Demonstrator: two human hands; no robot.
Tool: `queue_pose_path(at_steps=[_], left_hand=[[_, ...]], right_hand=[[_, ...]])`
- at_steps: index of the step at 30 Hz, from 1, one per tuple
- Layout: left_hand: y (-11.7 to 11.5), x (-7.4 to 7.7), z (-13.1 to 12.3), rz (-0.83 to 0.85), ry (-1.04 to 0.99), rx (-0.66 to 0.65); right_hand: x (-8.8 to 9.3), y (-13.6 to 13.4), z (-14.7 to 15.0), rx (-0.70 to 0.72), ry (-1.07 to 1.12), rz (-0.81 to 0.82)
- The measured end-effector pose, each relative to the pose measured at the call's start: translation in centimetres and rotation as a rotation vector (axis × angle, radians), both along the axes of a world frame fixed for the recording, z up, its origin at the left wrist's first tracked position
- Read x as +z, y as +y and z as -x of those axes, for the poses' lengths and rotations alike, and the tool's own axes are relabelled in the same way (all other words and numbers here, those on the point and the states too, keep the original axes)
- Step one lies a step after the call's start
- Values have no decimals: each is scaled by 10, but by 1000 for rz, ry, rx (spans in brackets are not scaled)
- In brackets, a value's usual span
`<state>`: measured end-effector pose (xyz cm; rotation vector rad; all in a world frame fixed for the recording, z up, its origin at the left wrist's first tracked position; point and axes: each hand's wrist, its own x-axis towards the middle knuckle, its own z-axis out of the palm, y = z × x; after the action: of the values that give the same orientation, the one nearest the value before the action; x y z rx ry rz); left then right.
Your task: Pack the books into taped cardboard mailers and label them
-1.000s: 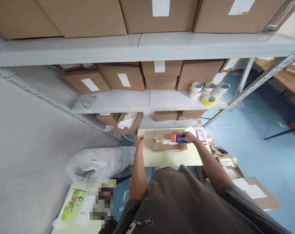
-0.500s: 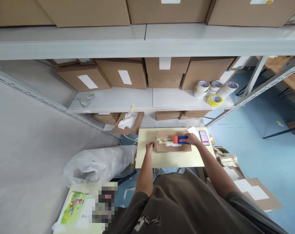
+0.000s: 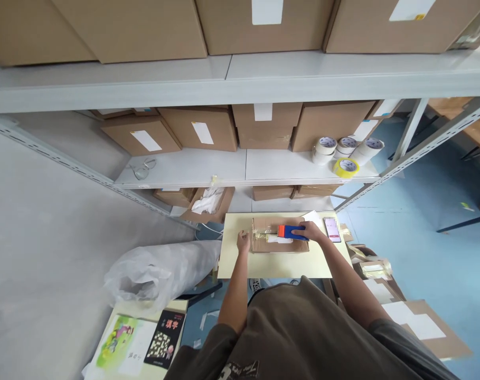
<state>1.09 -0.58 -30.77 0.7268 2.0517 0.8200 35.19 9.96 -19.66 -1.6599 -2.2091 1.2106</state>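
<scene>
"What's nearest?"

"A smooth strip of cream tabletop (image 3: pixel 279 267), straight-edged, then the taped cardboard box (image 3: pixel 281 247) sitting mid-table! Right hand (image 3: pixel 311 232) grasps the blue-and-orange tape dispenser (image 3: pixel 292 232) over it; left hand (image 3: pixel 243 241) curls by its left end, contents impossible to tell."

"Farther?"

"Flat smartphone (image 3: pixel 332 229) near the right edge, grey shelf (image 3: pixel 208 164) behind, round tape rolls (image 3: pixel 342 151) on top."

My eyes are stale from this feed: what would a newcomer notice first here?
Probably the blue-and-orange handheld tool in the bare right hand, over the brown cardboard box on the pale yellow table. Next, the bright yellow ring-shaped tape roll at the right of the pale grey middle shelf, and the bulky translucent plastic roll left of the table.
</scene>
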Motion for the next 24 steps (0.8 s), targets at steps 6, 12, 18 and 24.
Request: queue_pose_path(at_steps=[6,12,18,24], left_hand=[[16,18,-28,-20,81,-185],[16,17,-38,27,116,-200],[19,16,-46,58,157,-201],[21,14,-42,38,144,-209]], right_hand=[[-2,-3,-3,59,34,-13],[4,18,-26,79,21,-22],[27,36,-139,-31,-191,-34],[35,18,-200,-196,-306,78]])
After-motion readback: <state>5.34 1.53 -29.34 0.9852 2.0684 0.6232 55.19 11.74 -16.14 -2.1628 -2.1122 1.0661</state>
